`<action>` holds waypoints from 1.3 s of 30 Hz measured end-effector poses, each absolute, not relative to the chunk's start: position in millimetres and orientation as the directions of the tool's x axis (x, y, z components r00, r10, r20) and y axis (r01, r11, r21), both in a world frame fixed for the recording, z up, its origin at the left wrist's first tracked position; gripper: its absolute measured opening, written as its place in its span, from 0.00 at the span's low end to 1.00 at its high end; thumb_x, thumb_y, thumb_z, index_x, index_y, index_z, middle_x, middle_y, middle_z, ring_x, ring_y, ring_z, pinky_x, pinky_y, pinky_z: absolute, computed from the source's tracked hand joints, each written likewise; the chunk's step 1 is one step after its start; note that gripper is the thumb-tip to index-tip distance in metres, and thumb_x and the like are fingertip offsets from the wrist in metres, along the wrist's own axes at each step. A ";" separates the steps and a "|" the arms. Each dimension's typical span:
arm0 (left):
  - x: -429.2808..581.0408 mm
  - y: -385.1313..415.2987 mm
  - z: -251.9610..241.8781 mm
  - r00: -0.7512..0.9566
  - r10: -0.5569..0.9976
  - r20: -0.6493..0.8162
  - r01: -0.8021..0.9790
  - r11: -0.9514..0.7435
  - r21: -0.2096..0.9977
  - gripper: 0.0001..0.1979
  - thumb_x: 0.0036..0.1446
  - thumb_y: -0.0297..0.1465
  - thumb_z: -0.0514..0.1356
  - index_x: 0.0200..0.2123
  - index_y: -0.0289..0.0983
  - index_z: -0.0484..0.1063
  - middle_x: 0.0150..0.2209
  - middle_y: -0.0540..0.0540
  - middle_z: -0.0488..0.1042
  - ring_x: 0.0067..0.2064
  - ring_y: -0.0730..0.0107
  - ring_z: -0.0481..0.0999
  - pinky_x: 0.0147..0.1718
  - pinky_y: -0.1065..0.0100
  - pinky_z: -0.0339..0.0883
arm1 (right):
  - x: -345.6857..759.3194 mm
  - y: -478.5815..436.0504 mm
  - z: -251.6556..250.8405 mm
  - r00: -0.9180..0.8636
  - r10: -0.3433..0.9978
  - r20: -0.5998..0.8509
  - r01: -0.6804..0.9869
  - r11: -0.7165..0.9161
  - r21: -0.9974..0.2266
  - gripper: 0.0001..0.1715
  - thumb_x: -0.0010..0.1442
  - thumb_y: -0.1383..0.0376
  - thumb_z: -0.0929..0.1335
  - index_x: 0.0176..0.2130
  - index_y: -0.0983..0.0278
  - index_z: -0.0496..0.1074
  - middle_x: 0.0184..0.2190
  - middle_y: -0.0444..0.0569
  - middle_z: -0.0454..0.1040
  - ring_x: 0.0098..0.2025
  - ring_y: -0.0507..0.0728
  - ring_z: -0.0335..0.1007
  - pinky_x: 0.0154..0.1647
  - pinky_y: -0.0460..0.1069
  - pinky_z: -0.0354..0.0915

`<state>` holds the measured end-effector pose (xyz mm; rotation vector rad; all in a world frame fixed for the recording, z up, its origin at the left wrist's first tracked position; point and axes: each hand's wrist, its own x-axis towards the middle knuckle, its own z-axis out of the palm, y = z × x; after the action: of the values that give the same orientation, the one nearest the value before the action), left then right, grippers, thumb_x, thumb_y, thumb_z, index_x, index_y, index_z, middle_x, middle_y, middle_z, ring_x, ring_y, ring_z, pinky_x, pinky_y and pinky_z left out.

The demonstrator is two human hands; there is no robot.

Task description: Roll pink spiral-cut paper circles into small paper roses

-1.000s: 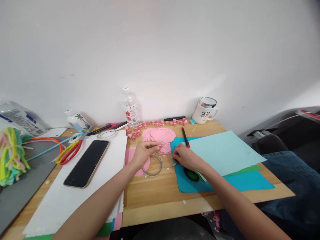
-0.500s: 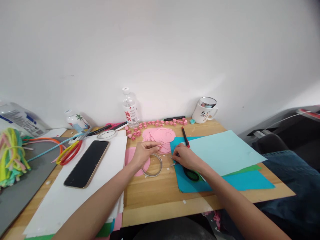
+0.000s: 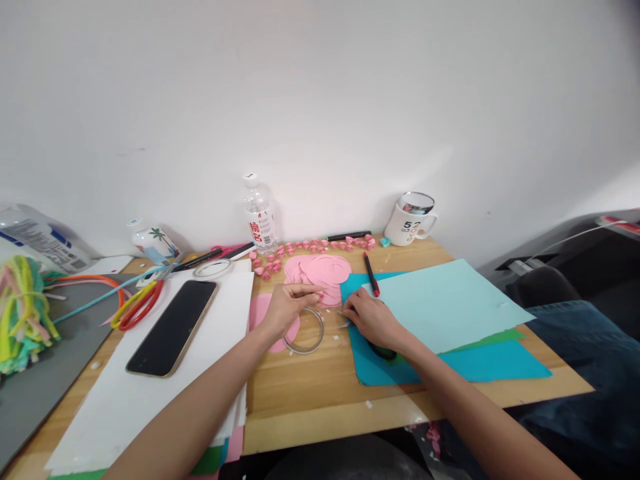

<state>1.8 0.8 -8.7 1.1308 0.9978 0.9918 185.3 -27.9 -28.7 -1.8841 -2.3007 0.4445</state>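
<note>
My left hand hovers over a clear tape ring and pinches a small pink piece at its fingertips, beside a stack of pink paper circles. My right hand rests on a dark blue sheet with its fingers closed round scissors; the metal tips poke out to the left and a dark handle loop shows under the wrist. The two hands lie close together, a small gap between the fingertips.
A wooden desk against a white wall holds a phone on white paper, red and yellow scissors, a tape roll, a water bottle, a mug, a red pen, small pink rolls, light blue paper and pipe cleaners.
Almost nothing differs. My right hand has shifted slightly, covering more of the dark scissor handle; my left hand keeps its pinch in place.
</note>
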 end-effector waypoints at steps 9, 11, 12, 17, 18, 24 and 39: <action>1.4 2.3 -12.7 0.267 0.957 -0.114 -0.112 0.148 0.983 0.10 0.35 0.27 0.67 0.27 0.32 0.77 0.27 0.44 0.78 0.27 0.70 0.75 0.31 0.69 0.69 | 189.6 -27.2 -29.9 -0.198 0.980 -0.013 0.832 0.161 -0.531 0.10 0.59 0.65 0.58 0.31 0.65 0.64 0.30 0.48 0.64 0.32 0.52 0.64 0.34 0.46 0.58; 0.9 2.6 -14.0 0.268 0.957 -0.113 -0.120 0.149 0.981 0.11 0.36 0.27 0.67 0.28 0.32 0.77 0.27 0.44 0.78 0.28 0.70 0.75 0.31 0.69 0.69 | 192.9 -26.3 -29.1 -0.226 0.974 -0.035 0.737 0.147 -0.660 0.09 0.58 0.64 0.58 0.30 0.65 0.64 0.29 0.47 0.64 0.28 0.51 0.63 0.30 0.46 0.60; 0.7 2.8 -14.8 0.270 0.956 -0.114 -0.127 0.153 0.980 0.11 0.36 0.27 0.67 0.28 0.32 0.77 0.28 0.44 0.78 0.28 0.70 0.75 0.31 0.69 0.69 | 194.7 -25.8 -27.7 -0.250 0.966 -0.057 0.672 0.131 -0.729 0.10 0.58 0.63 0.59 0.29 0.65 0.63 0.28 0.46 0.64 0.26 0.50 0.62 0.28 0.45 0.60; 0.5 3.6 -15.9 0.285 0.948 -0.141 -0.162 0.193 0.968 0.11 0.36 0.27 0.67 0.29 0.32 0.77 0.27 0.44 0.78 0.28 0.70 0.75 0.32 0.68 0.69 | 199.5 -22.2 -8.5 -0.329 0.935 -0.133 0.277 -0.040 -0.960 0.14 0.53 0.56 0.64 0.27 0.65 0.63 0.25 0.42 0.61 0.27 0.50 0.60 0.26 0.46 0.64; 0.7 3.6 -15.0 0.283 0.948 -0.147 -0.169 0.201 0.965 0.11 0.36 0.27 0.67 0.29 0.32 0.77 0.27 0.44 0.78 0.27 0.70 0.75 0.32 0.68 0.69 | 199.0 -21.2 -3.6 -0.341 0.930 -0.138 0.206 -0.070 -0.976 0.15 0.51 0.55 0.65 0.27 0.65 0.63 0.25 0.42 0.60 0.28 0.50 0.60 0.28 0.46 0.65; 0.1 4.6 -11.3 0.274 0.948 -0.162 -0.253 0.233 0.939 0.12 0.33 0.27 0.69 0.27 0.32 0.77 0.26 0.44 0.78 0.27 0.71 0.74 0.30 0.68 0.68 | 190.1 -12.2 4.5 -0.382 0.906 -0.182 -0.028 -0.208 -0.978 0.17 0.44 0.55 0.71 0.25 0.67 0.67 0.24 0.42 0.64 0.25 0.47 0.61 0.29 0.45 0.62; 3.4 1.8 -12.4 0.275 0.940 -0.203 -0.298 0.284 0.911 0.10 0.37 0.26 0.67 0.29 0.32 0.78 0.27 0.43 0.78 0.29 0.69 0.74 0.34 0.68 0.67 | 167.0 -12.4 -8.4 -0.350 0.936 -0.041 -0.111 -0.085 -0.990 0.15 0.46 0.56 0.69 0.27 0.67 0.71 0.25 0.45 0.70 0.28 0.50 0.64 0.32 0.46 0.62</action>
<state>3.4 1.8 -12.4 0.8884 0.9009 0.9986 167.0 -12.4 -8.4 -0.9726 -1.3338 1.5717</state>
